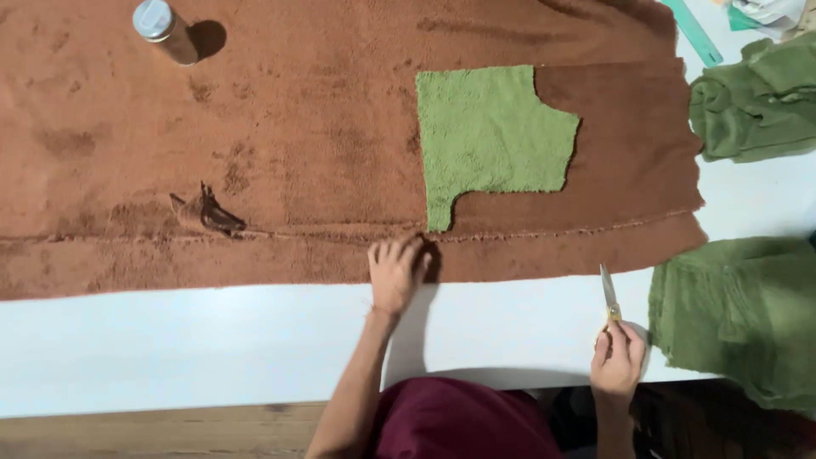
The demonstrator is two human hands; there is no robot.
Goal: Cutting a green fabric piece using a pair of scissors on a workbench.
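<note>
1. Left hand (396, 274) lies palm down on the near edge of the brown fleece fabric (255, 153), fingers spread and flat, pressing the cloth without gripping it. Its fingertips reach the seam line that runs along the fabric, just below the lower tab of the green pattern piece (489, 136).
2. Right hand (618, 359) is closed around the handles of a pair of scissors (609, 293), resting on the white table (212, 348) near its front edge. The blades point away from the person and look closed or nearly so (the gap cannot be judged at this size). The tip stops just short of the brown fabric's near edge.
3. Green pattern piece is a cut shape of green terry cloth, lying flat on the brown fabric toward its right end, with a narrow tab reaching down to the seam line.
4. Brown fabric covers most of the table's far part, its near edge hanging ragged at the right corner. A small dark brown scrap (212, 214) sits on it at the left, by the seam.
5. A cylindrical container with a grey lid (161, 30) stands on the fabric at the far left.
6. Folded green cloth lies in two heaps on the right: one near the far corner (752, 102), one at the near right (739, 314). A teal ruler (695, 32) lies beyond the fabric's far right corner.
</note>
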